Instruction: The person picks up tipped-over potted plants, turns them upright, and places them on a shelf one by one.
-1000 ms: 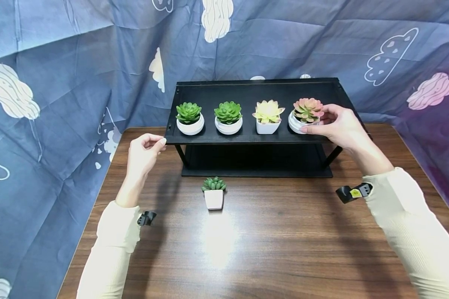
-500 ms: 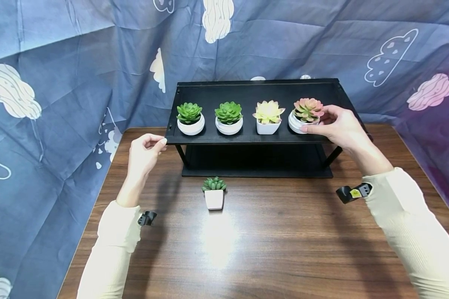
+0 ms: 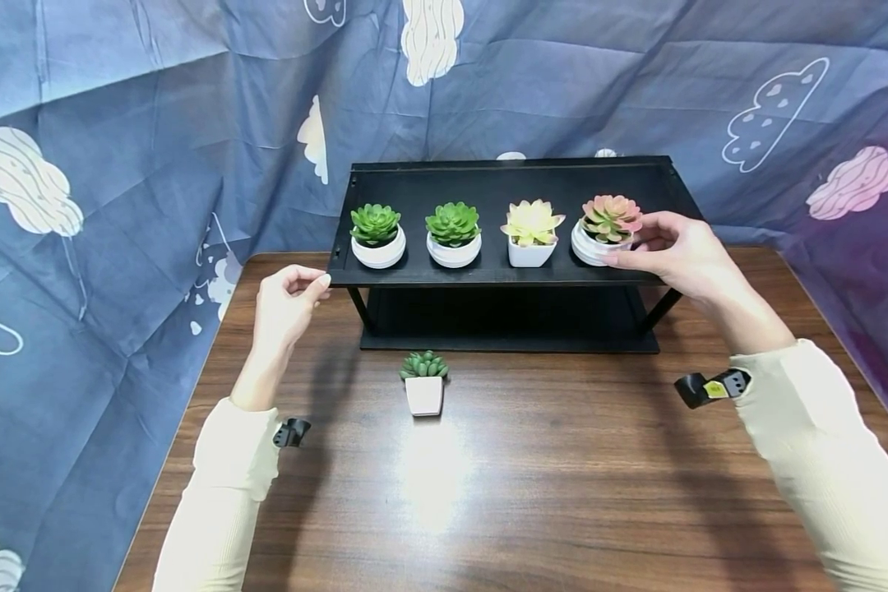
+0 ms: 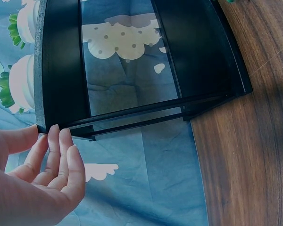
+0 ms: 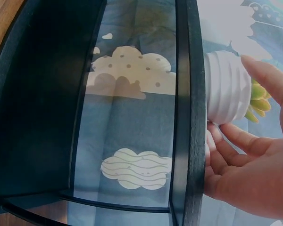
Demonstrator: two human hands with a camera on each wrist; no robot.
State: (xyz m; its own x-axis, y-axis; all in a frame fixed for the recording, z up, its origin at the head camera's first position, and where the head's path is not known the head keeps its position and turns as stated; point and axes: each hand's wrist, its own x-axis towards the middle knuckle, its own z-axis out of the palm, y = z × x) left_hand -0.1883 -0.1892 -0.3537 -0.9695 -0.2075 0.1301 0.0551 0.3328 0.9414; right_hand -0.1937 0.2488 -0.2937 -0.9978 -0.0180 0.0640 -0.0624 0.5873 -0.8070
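A black two-tier shelf point(image 3: 518, 275) stands at the back of the table. At its front left corner my left hand point(image 3: 284, 304) pinches the upper board between thumb and fingers, as the left wrist view also shows. Along that board sit two green succulents point(image 3: 376, 238) in round white pots, a yellow succulent point(image 3: 530, 233) in a square white pot, and a pink succulent point(image 3: 608, 228) in a ridged round pot. My right hand point(image 3: 691, 255) has its thumb and index finger on opposite sides of the pink succulent's pot point(image 5: 226, 87), which rests on the board.
A dark green succulent in a square white pot point(image 3: 424, 386) stands on the wooden table point(image 3: 548, 460), in front of the shelf. A blue cloth with cloud prints point(image 3: 562, 74) hangs close behind. The shelf's lower board point(image 3: 503, 337) lies under the upper one.
My right hand has shifted slightly to the right and its thumb has slid back along the pink succulent's pot, which stays put. The left hand keeps its place at the shelf corner.
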